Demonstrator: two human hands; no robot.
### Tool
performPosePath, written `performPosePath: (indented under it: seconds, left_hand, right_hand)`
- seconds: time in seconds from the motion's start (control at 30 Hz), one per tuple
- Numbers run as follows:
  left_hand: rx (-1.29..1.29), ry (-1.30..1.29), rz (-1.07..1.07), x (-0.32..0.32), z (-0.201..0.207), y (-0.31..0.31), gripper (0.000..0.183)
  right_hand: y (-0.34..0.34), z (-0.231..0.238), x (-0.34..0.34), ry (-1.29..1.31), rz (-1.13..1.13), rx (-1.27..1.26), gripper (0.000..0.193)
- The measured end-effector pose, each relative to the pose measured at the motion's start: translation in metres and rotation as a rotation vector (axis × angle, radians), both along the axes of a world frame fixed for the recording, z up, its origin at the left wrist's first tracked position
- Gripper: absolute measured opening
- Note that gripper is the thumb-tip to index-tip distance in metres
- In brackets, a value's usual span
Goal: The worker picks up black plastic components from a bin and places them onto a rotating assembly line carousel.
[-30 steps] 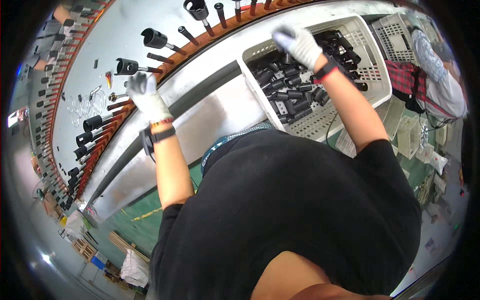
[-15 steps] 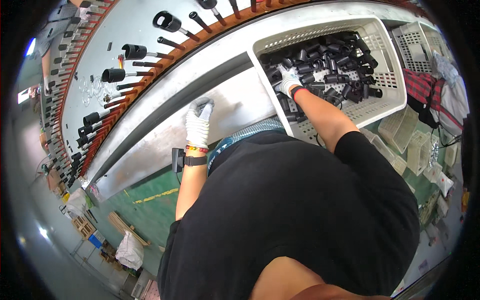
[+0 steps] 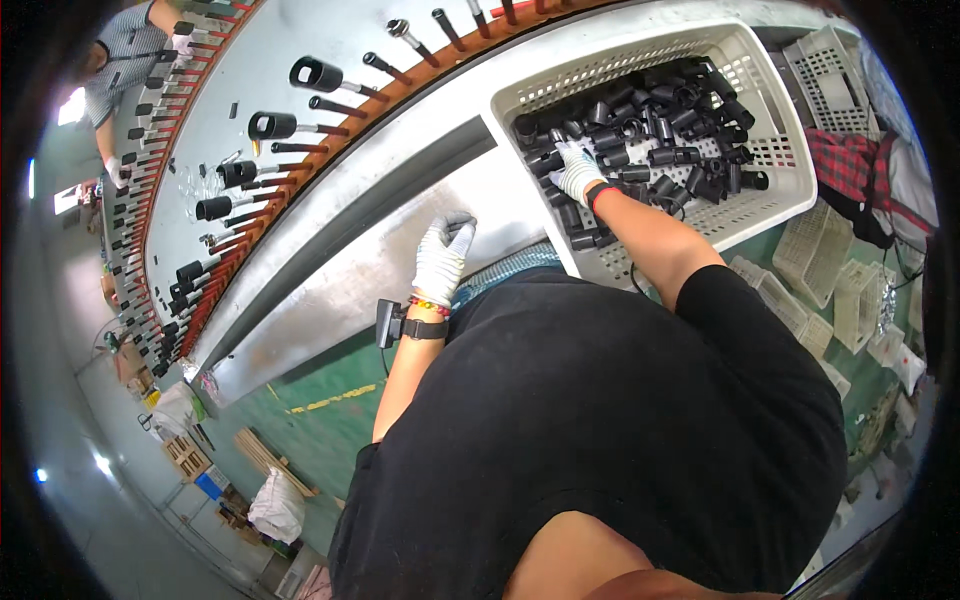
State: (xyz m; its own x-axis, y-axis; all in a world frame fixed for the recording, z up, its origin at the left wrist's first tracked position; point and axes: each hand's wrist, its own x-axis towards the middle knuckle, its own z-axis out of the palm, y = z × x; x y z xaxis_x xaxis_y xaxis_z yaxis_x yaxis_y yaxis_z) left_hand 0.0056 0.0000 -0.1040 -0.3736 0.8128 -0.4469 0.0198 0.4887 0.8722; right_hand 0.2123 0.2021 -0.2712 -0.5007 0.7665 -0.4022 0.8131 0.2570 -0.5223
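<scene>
Nearest to the camera, the person's black shirt point(image 3: 620, 430) fills the lower middle of the frame, and both forearms go upward from it. Left of centre, the left hand point(image 3: 441, 258), in a white work glove, lies flat and relaxed on the grey metal ledge point(image 3: 330, 280) of the work station; it holds nothing. A black device point(image 3: 388, 323) is strapped on this wrist. Further up, right of centre, the right hand point(image 3: 577, 172), also in a white glove, reaches into the white plastic basket point(image 3: 790, 150) and rests on the heap of black tube parts point(image 3: 670, 130). Its fingers curl down among the parts, but whether they close on one cannot be told. The basket stands in the upper right, just beside the ledge. Beyond the ledge, an orange-edged rail point(image 3: 300, 170) curves across the upper left, with many pins; some carry black sleeves point(image 3: 272, 126). At the far upper left, another person's gloved hand point(image 3: 117, 172) is at the same rail.
</scene>
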Motion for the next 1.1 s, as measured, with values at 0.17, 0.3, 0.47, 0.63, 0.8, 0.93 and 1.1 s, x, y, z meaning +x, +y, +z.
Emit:
performPosePath:
  seconds: [0.17,0.3,0.47,0.63,0.8,0.93,1.1]
  left_hand:
    - [0.016,-0.036,0.017,0.010,0.002,-0.006,0.021]
    - [-0.009,-0.005,-0.004,0.013,0.011,-0.010,0.021]
    - [-0.025,0.079,-0.001,0.018,0.026,-0.025,0.026]
    - [-0.077,0.164,-0.004,0.027,0.032,-0.035,0.033]
    - [-0.103,0.289,-0.088,0.050,0.051,-0.021,0.029]
    - [0.064,-0.076,0.022,0.043,0.009,-0.021,0.021]
    - [0.147,-0.086,-0.098,0.049,0.016,0.029,0.018]
  right_hand:
    - [-0.009,0.018,0.007,0.051,0.092,0.119,0.069]
    - [-0.011,0.009,0.009,0.060,0.043,0.212,0.063]
    - [-0.008,0.002,0.027,0.091,0.129,0.148,0.071]
    - [0.000,0.025,0.034,-0.148,0.265,0.088,0.068]
    - [0.013,0.001,0.050,-0.402,0.404,0.124,0.045]
    - [0.025,0.041,0.041,-0.411,0.447,-0.014,0.068]
    - [0.013,0.085,0.042,-0.312,0.360,0.085,0.060]
